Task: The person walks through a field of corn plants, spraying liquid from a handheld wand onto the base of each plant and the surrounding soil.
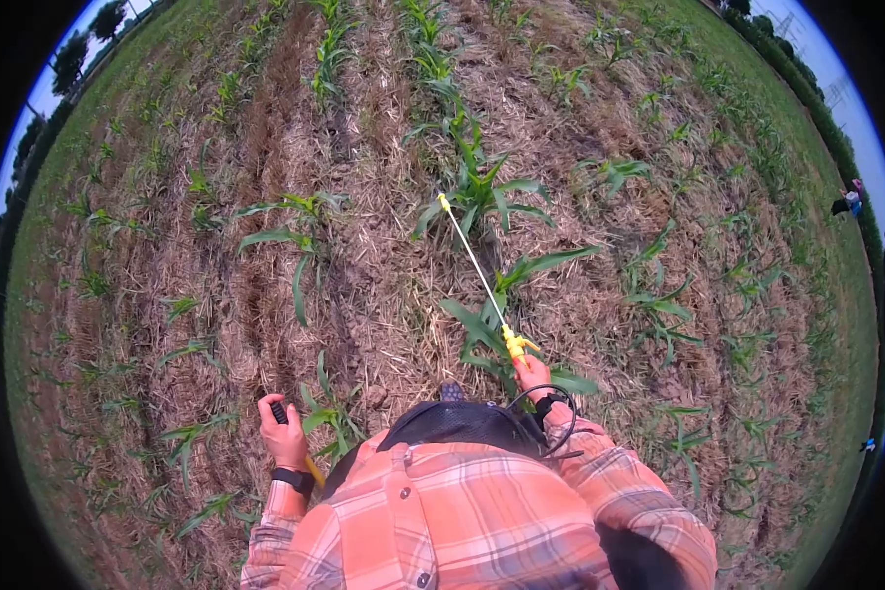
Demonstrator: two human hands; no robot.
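My right hand is wrapped round the yellow handle of a spray wand. Its thin pale tube points forward and a little left, ending in a yellow nozzle beside a leafy green corn plant. A dark hose loops near my right wrist. On the other side, my left hand is closed on a black-gripped lever. Part of a yellow bar shows below that hand, its lower end hidden by my body.
Rows of young corn run away from me over dry, straw-covered soil. One plant stands just right of my left hand, and broad leaves spread by my right hand. Far off at the right edge is a person.
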